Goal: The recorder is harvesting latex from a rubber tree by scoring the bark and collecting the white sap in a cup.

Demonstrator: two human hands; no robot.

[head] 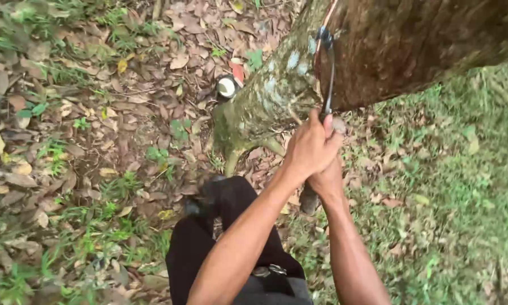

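Near the middle of the frame, slightly right, the person's two hands are stacked one over the other around the handle of a long, slender tapping knife (328, 79). The left hand (310, 148) lies on top with its fingers wrapped tightly over the grip, and the right hand (326, 179) is tucked beneath and partly hidden by it, also closed on the handle as far as can be seen. The doubled grip looks suited to steadying and pulling a thin blade against firm bark. The tool's dark shaft rises from the fists toward the upper middle of the frame, where its hooked head meets the tree trunk (276, 90) at the edge between the pale, lichen-patched outer bark and a broad reddish-brown panel of shaved bark (412, 45) that fills the upper right. The head sits right on that boundary, along a thin pale line, which would let the blade follow the existing cut. Left of the trunk's base, in the upper middle, a small cup with white contents (227, 86) rests among dry brown leaves (96, 113), low and close to the trunk. The person's dark trousers (220, 237) fill the lower middle, close to the tree's roots, and grass (463, 186) covers the right side.
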